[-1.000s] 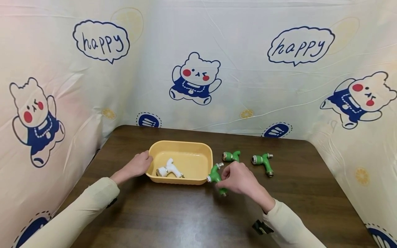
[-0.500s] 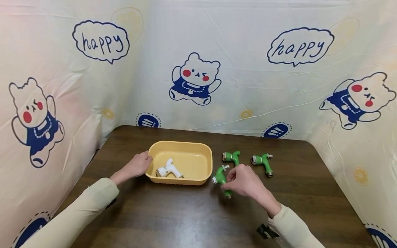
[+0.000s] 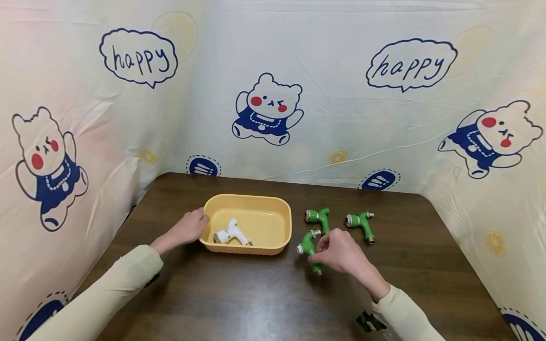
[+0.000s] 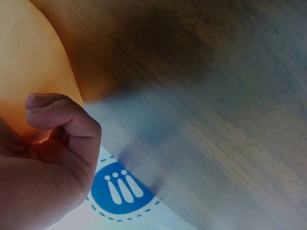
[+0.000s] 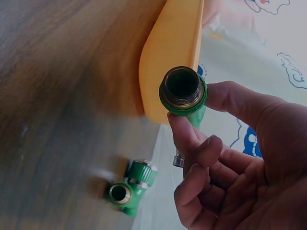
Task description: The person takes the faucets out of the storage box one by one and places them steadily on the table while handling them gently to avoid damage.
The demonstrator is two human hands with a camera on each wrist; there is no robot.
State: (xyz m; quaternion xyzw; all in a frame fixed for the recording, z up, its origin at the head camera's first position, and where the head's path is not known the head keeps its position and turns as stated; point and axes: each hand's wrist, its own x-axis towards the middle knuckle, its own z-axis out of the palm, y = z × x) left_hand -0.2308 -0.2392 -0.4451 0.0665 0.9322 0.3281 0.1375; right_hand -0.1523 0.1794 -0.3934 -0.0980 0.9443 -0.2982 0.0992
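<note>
Right hand pinches a green tap between thumb and fingertips, near its threaded inlet end; its other fingers are curled. Tap is to the right of the yellow tray, apart from it; whether any part touches the table can't be told from these views. Judged handling: stiff, hardly fragile, some weight if the body is metal; gloss paint may slip and the branching shape could make it roll in a two-point pinch. Best hold probably round the straight barrel, behind the threads, clear of the side spout. Left hand has fingers curled at the tray's left rim, gripping it. Tray looks like light, stiff plastic; inside, one white tap lies toward the near left, the rest of its floor bare. On the table to the tray's right: second green tap, third green tap farther right.
</note>
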